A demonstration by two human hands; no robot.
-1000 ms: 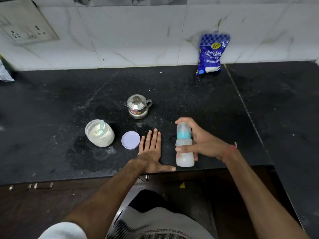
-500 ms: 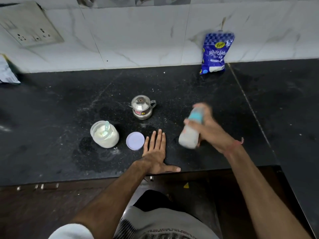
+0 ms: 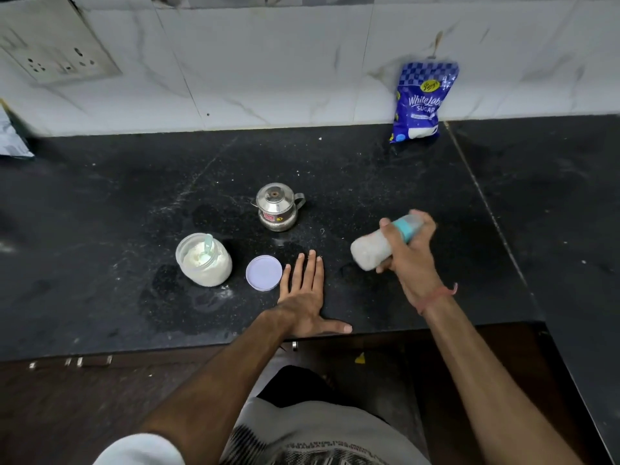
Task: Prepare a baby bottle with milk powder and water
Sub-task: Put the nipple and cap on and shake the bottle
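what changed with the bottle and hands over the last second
The right hand, already gripping the baby bottle, lifted it off the countertop where it stood upright and tipped it onto its side in the air, base to the left, blurred as if shaken. The left hand stayed flat on the counter. The powder jar, its lid, the steel pot and the sugar bag did not move.
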